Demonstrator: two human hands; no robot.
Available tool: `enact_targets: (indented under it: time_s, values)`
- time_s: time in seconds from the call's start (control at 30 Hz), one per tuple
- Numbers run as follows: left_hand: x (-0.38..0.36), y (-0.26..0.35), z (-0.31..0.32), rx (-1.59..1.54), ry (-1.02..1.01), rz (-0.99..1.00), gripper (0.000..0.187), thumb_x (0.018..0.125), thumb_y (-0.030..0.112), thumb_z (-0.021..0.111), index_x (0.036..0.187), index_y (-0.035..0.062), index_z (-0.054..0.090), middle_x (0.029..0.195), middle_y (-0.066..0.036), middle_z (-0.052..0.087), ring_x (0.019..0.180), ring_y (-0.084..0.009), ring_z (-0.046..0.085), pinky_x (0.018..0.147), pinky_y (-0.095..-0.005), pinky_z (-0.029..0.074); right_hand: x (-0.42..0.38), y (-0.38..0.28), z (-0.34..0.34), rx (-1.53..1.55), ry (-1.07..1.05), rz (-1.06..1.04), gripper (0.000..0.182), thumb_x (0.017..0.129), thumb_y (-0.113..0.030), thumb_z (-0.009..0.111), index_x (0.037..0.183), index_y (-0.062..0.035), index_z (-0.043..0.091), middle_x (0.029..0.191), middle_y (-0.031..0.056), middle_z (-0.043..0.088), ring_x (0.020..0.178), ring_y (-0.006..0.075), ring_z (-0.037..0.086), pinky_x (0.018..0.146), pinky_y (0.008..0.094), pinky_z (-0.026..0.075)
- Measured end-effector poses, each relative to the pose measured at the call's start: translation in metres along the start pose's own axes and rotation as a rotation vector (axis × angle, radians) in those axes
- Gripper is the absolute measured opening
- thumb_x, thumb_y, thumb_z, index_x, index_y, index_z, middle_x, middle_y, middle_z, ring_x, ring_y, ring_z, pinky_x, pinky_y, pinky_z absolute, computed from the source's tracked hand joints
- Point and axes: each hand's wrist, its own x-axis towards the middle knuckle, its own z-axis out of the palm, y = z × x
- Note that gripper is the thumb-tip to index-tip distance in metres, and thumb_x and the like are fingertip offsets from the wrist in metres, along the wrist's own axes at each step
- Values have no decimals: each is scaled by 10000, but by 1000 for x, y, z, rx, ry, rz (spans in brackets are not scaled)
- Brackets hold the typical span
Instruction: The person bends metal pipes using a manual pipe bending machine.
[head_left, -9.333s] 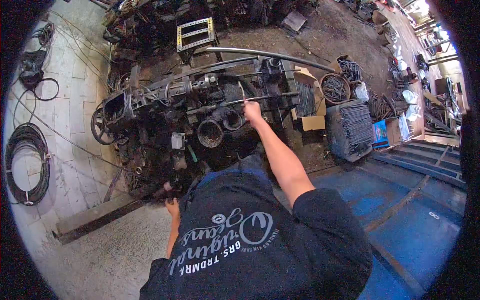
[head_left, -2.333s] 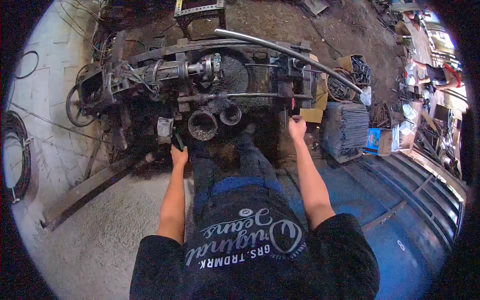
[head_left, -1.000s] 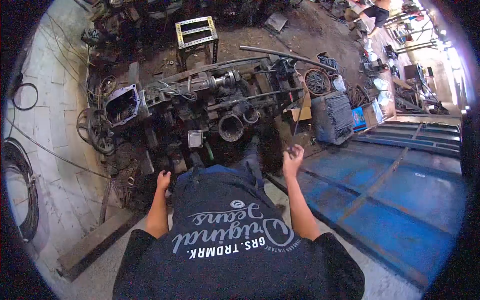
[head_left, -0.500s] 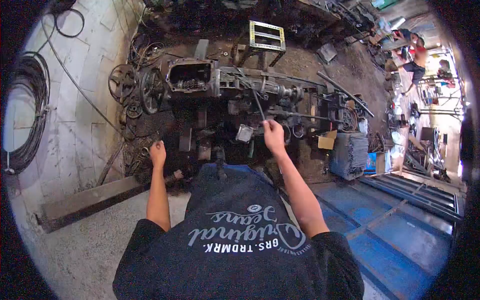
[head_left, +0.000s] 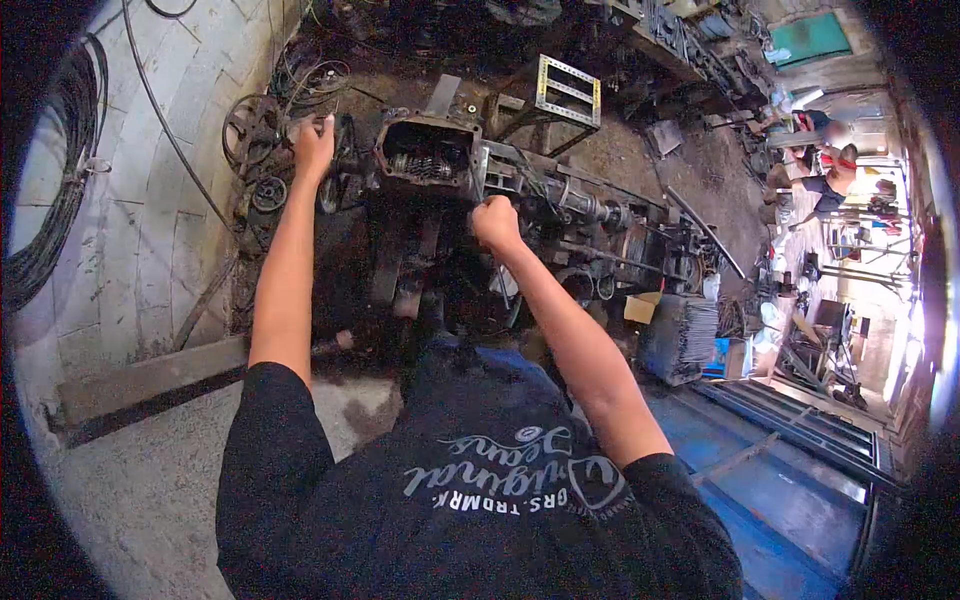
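My left hand [head_left: 314,148] is raised beside the dark wheel at the machine's left end, its fingers curled together; anything in them is too small to make out. My right hand [head_left: 495,222] is closed around a thin dark metal rod [head_left: 479,170], which points away from me over the machine. Between and beyond my hands lies the open gearbox housing [head_left: 428,150], with gears [head_left: 425,167] showing inside. To its right runs the greasy machine bed with a shaft [head_left: 580,200].
A metal-framed stool [head_left: 568,92] stands behind the machine. Spoked pulleys [head_left: 250,130] and coiled cable [head_left: 60,190] are at the left. A stack of grey sheets [head_left: 680,338] and blue panels [head_left: 780,480] are at the right. Another person [head_left: 832,185] is far right.
My left hand has moved forward, up to the wheel. My right hand has moved left and forward with the rod, nearer the gearbox housing. The view has shifted slightly.
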Motion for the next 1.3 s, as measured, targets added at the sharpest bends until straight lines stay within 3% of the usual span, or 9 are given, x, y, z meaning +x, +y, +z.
enact_targets:
  time_s: [0.33,0.43,0.73,0.8,0.93,1.07,1.1,1.23,1.3]
  values:
    - [40,-35,39,108,-88,-18,561,903,524,445,953,0,638,960,-232,649,952,-410,598,834,-490,454,26,-11,3,-166,53,-56,286,788,-162,532,895,81,640,969,320,622,996,424,601,873,455,476]
    - [22,-10,28,269,-116,-169,603,909,551,401,1007,3,633,1009,-236,640,991,-408,591,850,-499,456,38,-12,-8,-160,-24,-102,289,795,-168,525,916,66,646,973,314,624,988,418,607,874,449,478]
    - [16,-2,23,336,-168,-207,665,905,574,385,1214,16,573,1142,-246,600,1068,-409,566,886,-496,457,66,-3,-9,-211,-88,-30,327,838,-205,534,1033,25,661,972,248,660,984,361,630,872,408,465]
    - [13,5,18,336,-164,-213,666,903,575,390,1210,14,577,1143,-248,599,1071,-409,565,889,-495,456,33,-26,-22,-59,-149,27,347,781,-224,543,931,75,634,943,309,636,927,431,627,843,456,493]
    - [15,-3,25,318,-102,-178,659,894,572,410,1169,4,600,1113,-257,609,1049,-415,576,885,-497,458,58,-8,-9,-180,-62,-85,318,778,-189,536,932,73,633,967,321,624,978,437,607,869,453,478]
    - [9,-8,24,292,-94,-194,633,898,552,422,1117,-6,625,1050,-270,625,1002,-433,587,867,-503,459,109,22,-10,-230,-200,-135,373,772,-201,546,996,93,594,1029,341,598,1036,437,581,894,453,461]
    - [4,-11,24,271,-38,-124,619,903,544,423,1086,-7,636,1007,-274,632,967,-442,593,846,-508,462,109,25,-8,-228,-101,-223,279,768,-175,549,875,48,677,661,206,636,657,252,634,661,405,487]
    - [-21,-13,21,206,133,-74,568,913,524,430,1008,16,664,889,-264,648,860,-457,603,772,-525,466,118,25,1,-246,-130,-154,279,782,-181,556,885,49,676,666,207,635,646,261,637,657,402,489]
    - [-21,-2,17,199,119,-83,554,912,525,433,1003,32,667,876,-257,651,846,-454,605,758,-529,466,114,30,5,-226,-29,-295,270,799,-185,565,838,62,667,680,181,640,601,262,622,592,399,487]
